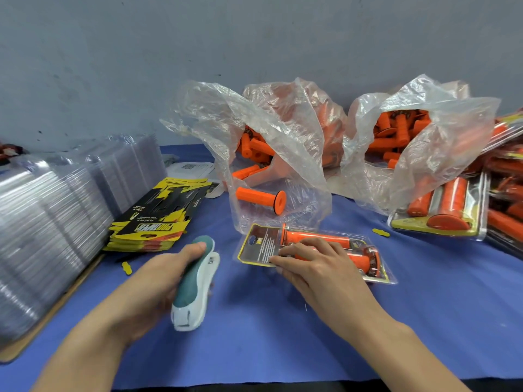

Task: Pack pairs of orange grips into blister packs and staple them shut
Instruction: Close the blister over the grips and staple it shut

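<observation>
Through the head camera, a blue cloth covers the counter (283,340), matte and lightly creased, with a broad bare stretch in front of both forearms. The left hand (158,278) grips a stapler (195,287), fingers wrapped round its rounded body of white plastic with a teal grip panel and the thumb laid along the top. The stapler is just beside the blister pack (365,244) but apart from it. This pack, a glossy clear shell over a dark card with a yellow border, lies at the centre of the counter and holds two ribbed orange grips (311,237) side by side. The right hand (317,267) holds it at the near edge with curled fingers on top; the thumb is hidden. Behind, two crinkled translucent plastic bags (283,128) gape open with orange grips inside, and one flanged loose grip (260,197) lies on the spilled film. Far left, ribbed stacks of clear shells (48,219) crowd the counter's edge beside a fanned pile of yellow-and-black cards (158,219). At the right edge lies a heap of finished packs (452,210).
</observation>
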Action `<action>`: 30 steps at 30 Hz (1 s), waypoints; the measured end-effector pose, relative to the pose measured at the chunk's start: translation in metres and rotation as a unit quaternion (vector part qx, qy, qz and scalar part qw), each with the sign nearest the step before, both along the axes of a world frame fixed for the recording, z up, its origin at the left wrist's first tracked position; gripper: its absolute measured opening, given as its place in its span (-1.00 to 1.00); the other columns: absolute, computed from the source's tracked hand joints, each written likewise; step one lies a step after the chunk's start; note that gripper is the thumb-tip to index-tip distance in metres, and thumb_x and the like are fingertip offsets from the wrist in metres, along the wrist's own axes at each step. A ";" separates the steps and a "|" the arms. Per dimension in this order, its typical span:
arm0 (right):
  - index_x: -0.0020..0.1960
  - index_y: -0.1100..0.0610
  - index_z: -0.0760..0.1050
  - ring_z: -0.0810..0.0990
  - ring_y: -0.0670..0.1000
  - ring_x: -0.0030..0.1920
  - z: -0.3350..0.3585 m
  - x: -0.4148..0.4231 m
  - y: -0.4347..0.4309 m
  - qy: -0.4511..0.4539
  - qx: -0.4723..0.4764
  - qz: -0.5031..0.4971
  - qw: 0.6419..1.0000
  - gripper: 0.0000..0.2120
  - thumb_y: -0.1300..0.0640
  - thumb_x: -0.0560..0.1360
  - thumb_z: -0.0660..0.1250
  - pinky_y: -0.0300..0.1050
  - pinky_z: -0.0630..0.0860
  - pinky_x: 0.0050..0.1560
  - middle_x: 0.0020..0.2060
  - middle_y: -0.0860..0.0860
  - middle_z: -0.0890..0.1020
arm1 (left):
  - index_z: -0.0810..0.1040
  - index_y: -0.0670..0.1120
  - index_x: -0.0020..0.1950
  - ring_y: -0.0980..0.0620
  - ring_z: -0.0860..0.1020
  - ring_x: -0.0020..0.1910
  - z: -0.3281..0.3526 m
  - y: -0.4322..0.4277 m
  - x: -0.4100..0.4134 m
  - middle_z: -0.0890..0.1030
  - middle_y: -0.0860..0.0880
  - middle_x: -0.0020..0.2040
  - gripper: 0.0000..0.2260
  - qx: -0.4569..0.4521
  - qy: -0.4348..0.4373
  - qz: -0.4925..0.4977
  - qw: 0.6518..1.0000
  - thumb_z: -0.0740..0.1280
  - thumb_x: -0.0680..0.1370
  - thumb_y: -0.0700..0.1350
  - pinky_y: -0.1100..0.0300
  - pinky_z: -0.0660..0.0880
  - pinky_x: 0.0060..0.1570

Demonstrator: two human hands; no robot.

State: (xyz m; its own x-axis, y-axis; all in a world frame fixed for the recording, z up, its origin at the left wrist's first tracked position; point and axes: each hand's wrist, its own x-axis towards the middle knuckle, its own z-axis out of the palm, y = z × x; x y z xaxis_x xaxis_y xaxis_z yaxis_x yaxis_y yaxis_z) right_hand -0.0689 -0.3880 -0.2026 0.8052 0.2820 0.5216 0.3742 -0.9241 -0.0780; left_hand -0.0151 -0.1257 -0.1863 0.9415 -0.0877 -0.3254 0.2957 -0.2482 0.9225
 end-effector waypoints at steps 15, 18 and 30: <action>0.02 -0.15 0.63 0.61 0.07 0.02 -0.016 0.005 0.006 -0.073 -0.043 -0.006 0.996 -0.70 -0.04 0.55 0.12 0.00 0.54 -0.07 0.05 -0.18 0.64 | 0.62 -0.26 0.14 -0.15 0.61 -0.20 -0.003 -0.051 -0.022 0.65 -0.29 0.02 -0.45 -0.181 0.108 -0.124 0.970 0.44 0.43 0.20 0.14 0.59 -0.31; 0.03 -0.15 0.62 0.60 0.06 0.03 -0.018 0.004 0.007 -0.069 -0.053 -0.010 0.996 -0.78 -0.02 0.55 0.20 0.00 0.54 -0.05 0.06 -0.18 0.63 | 0.65 -0.27 0.10 -0.12 0.63 -0.23 -0.005 -0.061 -0.022 0.67 -0.28 -0.03 -0.42 -0.177 0.105 -0.099 0.974 0.46 0.36 0.21 0.15 0.60 -0.31; 0.05 -0.10 0.65 0.60 0.01 0.06 -0.017 0.001 0.009 -0.047 -0.021 -0.010 0.999 -0.68 -0.09 0.59 0.11 -0.03 0.53 0.04 0.05 -0.24 0.66 | 0.65 -0.26 0.14 -0.06 0.60 -0.27 -0.010 -0.075 -0.025 0.66 -0.27 -0.04 -0.48 -0.236 0.135 -0.067 0.960 0.48 0.38 0.12 0.20 0.58 -0.37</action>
